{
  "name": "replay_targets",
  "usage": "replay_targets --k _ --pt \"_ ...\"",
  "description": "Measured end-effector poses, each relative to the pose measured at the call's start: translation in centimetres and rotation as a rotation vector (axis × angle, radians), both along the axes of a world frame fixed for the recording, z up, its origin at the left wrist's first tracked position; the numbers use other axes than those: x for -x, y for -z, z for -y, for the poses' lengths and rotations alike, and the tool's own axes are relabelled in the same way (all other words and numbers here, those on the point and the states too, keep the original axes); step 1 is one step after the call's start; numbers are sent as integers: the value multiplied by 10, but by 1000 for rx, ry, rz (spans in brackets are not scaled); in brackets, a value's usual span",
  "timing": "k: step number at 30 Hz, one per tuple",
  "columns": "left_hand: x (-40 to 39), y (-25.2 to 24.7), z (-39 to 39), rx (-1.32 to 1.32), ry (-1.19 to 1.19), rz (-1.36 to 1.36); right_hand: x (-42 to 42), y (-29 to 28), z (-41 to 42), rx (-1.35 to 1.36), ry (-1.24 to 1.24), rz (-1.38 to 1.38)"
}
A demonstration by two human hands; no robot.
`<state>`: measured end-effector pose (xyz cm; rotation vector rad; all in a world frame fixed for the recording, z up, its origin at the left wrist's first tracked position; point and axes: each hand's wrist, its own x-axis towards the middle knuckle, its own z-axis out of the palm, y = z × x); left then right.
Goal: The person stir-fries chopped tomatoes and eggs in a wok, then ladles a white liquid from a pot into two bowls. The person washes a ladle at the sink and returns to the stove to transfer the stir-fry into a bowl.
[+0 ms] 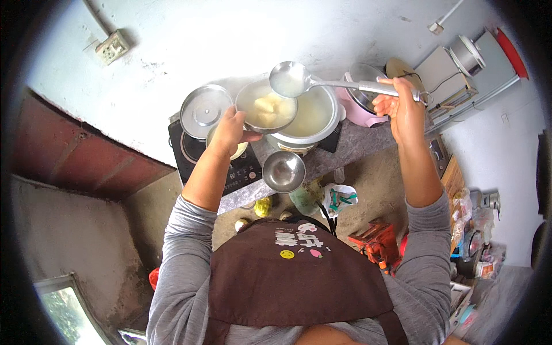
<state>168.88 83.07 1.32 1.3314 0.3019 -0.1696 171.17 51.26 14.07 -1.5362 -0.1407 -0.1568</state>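
My left hand (pixel 231 129) grips the rim of a metal bowl (pixel 276 129), which holds pale chunks in cloudy liquid. My right hand (pixel 399 105) is closed on the handle of a steel ladle (pixel 290 80), whose round head, with some liquid in it, hangs over the bowl's right side. Beneath them stands a large pot (pixel 323 137) of steaming pale liquid. An empty-looking steel bowl (pixel 283 171) sits at the counter's front edge. Behind my left hand, another bowl (pixel 238 152) with yellowish contents is partly hidden.
At the left are a round metal lid (pixel 207 111) and a black induction cooker (pixel 235 179). A pink electric cooker (pixel 364 113) stands right of the pot on the stone-patterned counter (pixel 353 144). On the floor are a white bag (pixel 343 200) and a red object (pixel 379 241).
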Motion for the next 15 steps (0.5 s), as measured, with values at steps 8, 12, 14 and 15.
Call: replay_targets --k 8,12,14,15 --pt "37 -3 -18 -14 -39 -65 49 28 -22 298 -274 387" --pt "62 3 -35 0 -69 -48 67 37 -35 318 -353 503" --pt "74 5 -41 11 -116 -61 67 40 -46 157 -319 288" --pt "79 5 -45 15 -135 -65 63 40 -51 57 -306 139"
